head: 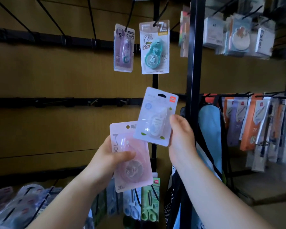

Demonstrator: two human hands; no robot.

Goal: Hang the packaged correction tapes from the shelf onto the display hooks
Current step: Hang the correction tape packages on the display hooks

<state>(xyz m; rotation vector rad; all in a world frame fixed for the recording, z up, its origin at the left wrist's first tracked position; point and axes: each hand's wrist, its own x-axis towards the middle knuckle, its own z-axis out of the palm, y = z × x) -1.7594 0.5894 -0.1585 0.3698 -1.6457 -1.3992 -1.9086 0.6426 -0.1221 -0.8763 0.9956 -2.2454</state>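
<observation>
My left hand (109, 158) grips a pink correction tape pack (132, 162) by its left edge, thumb across the front. My right hand (182, 138) holds a pale lilac correction tape pack (155, 116) by its right edge, tilted, its hang slot at the top and overlapping the pink pack's upper right corner. Above them, a purple pack (123, 48) and a teal pack (154, 47) hang on black display hooks (160, 10). Bare hooks (92, 102) stick out of the rail at mid height on the left.
A black upright post (194, 63) stands just right of my right hand. Past it hang more packaged goods (254, 116) and a blue bag (210, 129). Low down, several hung packs (149, 204) and stacked packs (15, 204) fill the bottom left.
</observation>
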